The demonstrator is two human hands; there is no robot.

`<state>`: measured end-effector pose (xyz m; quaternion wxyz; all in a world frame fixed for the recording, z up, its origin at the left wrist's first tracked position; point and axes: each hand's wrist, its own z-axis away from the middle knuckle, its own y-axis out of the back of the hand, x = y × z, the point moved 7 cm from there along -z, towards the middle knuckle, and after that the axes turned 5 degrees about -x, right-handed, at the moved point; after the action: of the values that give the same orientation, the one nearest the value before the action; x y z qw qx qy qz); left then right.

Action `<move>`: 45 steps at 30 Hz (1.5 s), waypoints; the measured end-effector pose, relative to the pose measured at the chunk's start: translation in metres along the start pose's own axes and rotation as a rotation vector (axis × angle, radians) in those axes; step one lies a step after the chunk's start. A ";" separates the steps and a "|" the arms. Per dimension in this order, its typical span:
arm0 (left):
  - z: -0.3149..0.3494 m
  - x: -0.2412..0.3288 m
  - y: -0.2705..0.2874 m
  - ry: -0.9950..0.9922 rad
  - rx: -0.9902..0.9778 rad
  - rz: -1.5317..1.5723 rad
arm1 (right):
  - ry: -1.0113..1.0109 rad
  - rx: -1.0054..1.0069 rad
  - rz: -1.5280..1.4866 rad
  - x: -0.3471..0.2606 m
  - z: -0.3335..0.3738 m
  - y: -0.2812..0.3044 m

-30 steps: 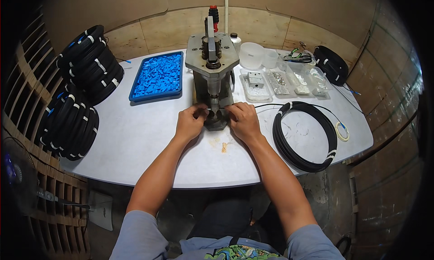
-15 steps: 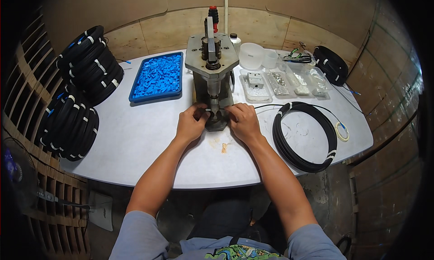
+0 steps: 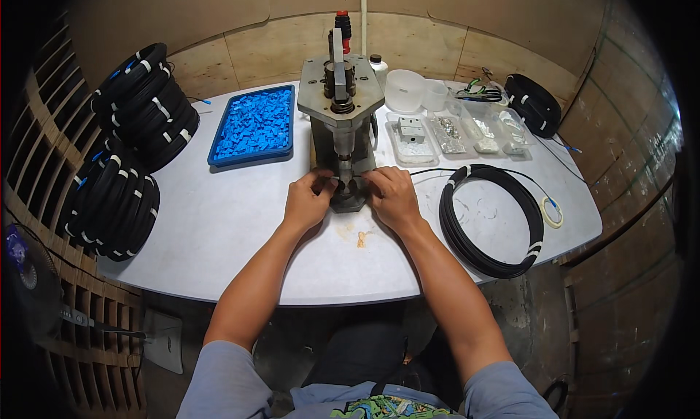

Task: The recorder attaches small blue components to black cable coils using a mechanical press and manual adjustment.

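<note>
We judge the step in hand to be lining up a black cable [image 3: 432,170] at the foot of the metal press [image 3: 343,138], which stands on the bench [image 3: 219,237] between our two hands. Our right hand [image 3: 394,194] is curled with its fingertips at the press's near right side, gripping the cable as far as we can see; from there the line runs off to the right of that hand into a large coil [image 3: 447,215] lying flat. Our left hand [image 3: 308,197] has thumb and fingers bent toward the other side of the press, but its fingertips are too small and shaded, so we cannot tell whether they pinch anything. The cable's end is likewise lost to us between the hands.

To the left of and beyond our left hand sits a tray [image 3: 251,161] of blue pieces [image 3: 254,124], untouched. In our judgement the next move calls for a steady hold from both sides, the end seated squarely under the ram, and fingertips well clear of it before any pressing
</note>
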<state>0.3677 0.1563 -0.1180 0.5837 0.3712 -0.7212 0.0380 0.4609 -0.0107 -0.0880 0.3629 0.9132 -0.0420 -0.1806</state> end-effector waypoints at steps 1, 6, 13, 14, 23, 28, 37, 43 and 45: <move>0.000 0.001 0.000 0.000 0.000 0.000 | 0.002 0.005 -0.002 0.000 0.000 0.000; 0.000 0.000 0.000 -0.010 -0.004 -0.024 | 0.012 0.013 0.003 0.000 0.000 -0.001; 0.000 0.000 0.000 -0.012 -0.004 -0.014 | 0.025 0.028 -0.013 0.000 0.000 0.000; 0.000 -0.001 0.000 -0.012 -0.005 -0.018 | 0.027 0.025 -0.016 0.000 0.000 0.000; 0.000 -0.001 0.001 -0.010 -0.004 -0.029 | 0.008 -0.001 -0.008 0.001 0.001 0.000; 0.000 0.003 0.000 0.001 -0.020 -0.036 | 0.005 -0.012 -0.005 0.001 0.001 0.000; 0.000 -0.001 -0.001 0.011 -0.035 -0.023 | 0.011 0.000 -0.011 0.001 0.001 0.001; -0.001 -0.002 0.000 -0.011 -0.003 -0.009 | 0.011 -0.004 -0.013 0.001 0.000 0.000; -0.001 -0.003 0.000 -0.006 -0.004 0.019 | 0.012 -0.008 -0.020 0.001 0.000 0.000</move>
<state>0.3686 0.1580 -0.1206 0.5818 0.3632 -0.7266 0.0408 0.4613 -0.0108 -0.0887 0.3648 0.9133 -0.0300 -0.1787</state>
